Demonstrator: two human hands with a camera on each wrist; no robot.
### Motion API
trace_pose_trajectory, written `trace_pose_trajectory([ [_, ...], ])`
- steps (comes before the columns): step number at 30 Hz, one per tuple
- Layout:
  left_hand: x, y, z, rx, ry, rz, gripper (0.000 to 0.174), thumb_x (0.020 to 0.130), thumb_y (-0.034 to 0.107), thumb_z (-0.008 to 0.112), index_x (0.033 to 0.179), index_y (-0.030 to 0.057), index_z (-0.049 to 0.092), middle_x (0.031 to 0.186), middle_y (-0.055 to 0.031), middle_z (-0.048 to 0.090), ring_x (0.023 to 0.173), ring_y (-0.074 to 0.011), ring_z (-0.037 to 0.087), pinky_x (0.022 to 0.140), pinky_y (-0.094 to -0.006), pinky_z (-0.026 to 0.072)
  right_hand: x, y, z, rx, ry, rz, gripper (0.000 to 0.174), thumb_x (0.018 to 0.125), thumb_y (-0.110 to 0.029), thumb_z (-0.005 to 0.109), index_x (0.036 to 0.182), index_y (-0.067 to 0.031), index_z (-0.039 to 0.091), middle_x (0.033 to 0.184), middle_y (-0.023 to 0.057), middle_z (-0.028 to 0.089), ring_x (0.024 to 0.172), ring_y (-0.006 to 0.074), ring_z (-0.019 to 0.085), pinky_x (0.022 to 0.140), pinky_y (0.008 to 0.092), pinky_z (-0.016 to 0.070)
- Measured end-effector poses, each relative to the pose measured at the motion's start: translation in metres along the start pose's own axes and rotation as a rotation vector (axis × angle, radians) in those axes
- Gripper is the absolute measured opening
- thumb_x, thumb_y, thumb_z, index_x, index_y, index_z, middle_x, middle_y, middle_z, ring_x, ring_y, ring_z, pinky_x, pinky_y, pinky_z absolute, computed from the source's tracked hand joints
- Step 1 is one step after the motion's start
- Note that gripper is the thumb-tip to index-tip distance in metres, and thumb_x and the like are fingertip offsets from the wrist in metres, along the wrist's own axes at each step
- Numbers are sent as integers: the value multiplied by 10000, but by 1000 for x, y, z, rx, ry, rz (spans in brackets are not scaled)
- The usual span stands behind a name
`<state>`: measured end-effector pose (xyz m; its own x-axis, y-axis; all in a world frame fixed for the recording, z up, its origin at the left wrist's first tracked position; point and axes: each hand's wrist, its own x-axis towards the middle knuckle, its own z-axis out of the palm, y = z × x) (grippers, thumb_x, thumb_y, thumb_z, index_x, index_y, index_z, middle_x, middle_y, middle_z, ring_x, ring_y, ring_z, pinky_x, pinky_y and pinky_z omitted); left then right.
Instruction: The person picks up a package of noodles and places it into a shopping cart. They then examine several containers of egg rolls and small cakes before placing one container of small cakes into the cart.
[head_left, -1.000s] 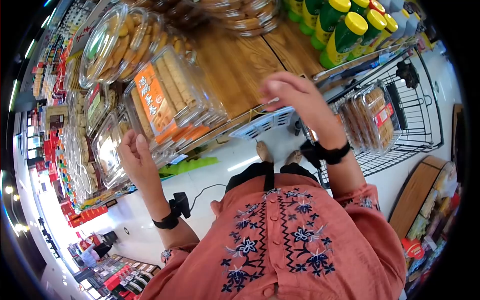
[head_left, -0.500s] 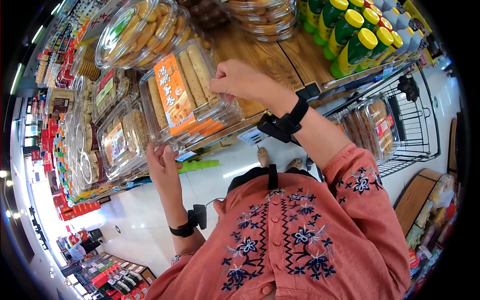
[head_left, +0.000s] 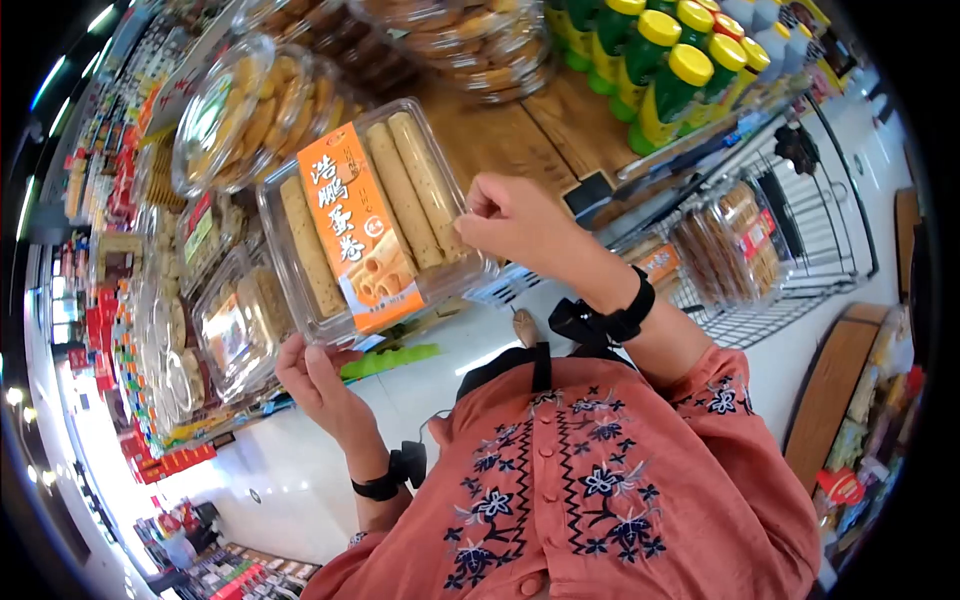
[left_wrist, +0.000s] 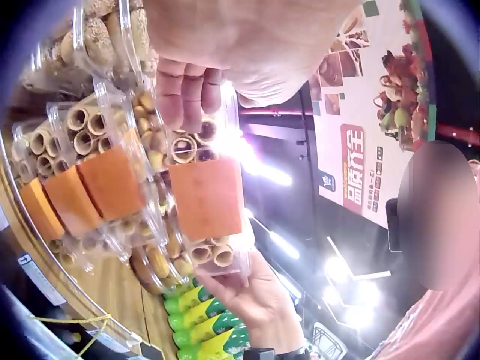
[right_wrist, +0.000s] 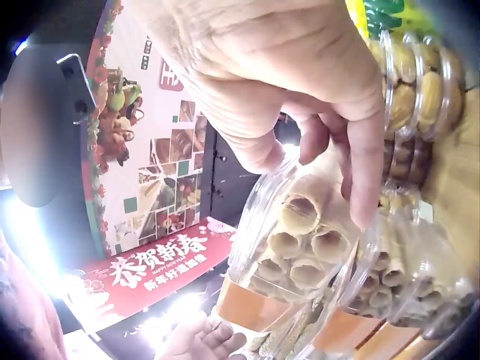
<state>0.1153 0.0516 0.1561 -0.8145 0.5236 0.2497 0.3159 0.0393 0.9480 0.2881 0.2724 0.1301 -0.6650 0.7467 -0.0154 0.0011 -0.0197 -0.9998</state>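
A clear plastic box of egg rolls with an orange label is held tilted up toward me, between both hands. My right hand grips its right edge; in the right wrist view the thumb and fingers stand on opposite sides of the box's end. My left hand is at the lower left corner, its fingers bent over the edge in the left wrist view. More egg roll boxes with orange labels stand stacked on the wooden display table, apart from the held one.
Round tubs of cookies and other clear pastry boxes crowd the left and back. Green bottles with yellow caps stand at the right. A wire shopping cart beside the table carries pastry boxes.
The right hand has gone left from above the bare table to the egg roll box's edge, and the left hand has come to its near corner. The box has risen off the stack toward me.
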Motion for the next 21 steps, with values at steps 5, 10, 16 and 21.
trace_pose_trajectory([
  [5,-12,6,39,32,-180,74,304,1049,208,412,1244,-19,465,996,-123,608,785,-172,632,699,-296,540,-63,17,-54,83,212,31,230,801,-170,687,782,7,542,693,33,568,657,98,528,583,285,437],
  [10,-19,6,77,55,-427,52,324,1052,230,416,1245,-28,451,954,-126,619,795,-173,619,688,-293,549,-146,30,-111,95,491,108,202,815,-166,676,781,-27,534,721,-1,565,689,80,545,600,263,438],
  [16,-21,11,118,52,-633,66,314,1051,215,425,1234,-39,452,877,-97,621,762,-152,598,723,-284,501,-240,91,-149,109,810,312,186,828,-168,656,789,-56,513,746,-2,566,699,78,537,620,235,435],
  [21,-26,13,138,51,-683,42,302,1049,205,451,1227,-39,459,857,-86,618,763,-141,594,735,-281,489,-289,164,-163,186,1027,381,149,837,-119,640,792,-47,517,738,-2,557,657,89,548,604,243,470],
])
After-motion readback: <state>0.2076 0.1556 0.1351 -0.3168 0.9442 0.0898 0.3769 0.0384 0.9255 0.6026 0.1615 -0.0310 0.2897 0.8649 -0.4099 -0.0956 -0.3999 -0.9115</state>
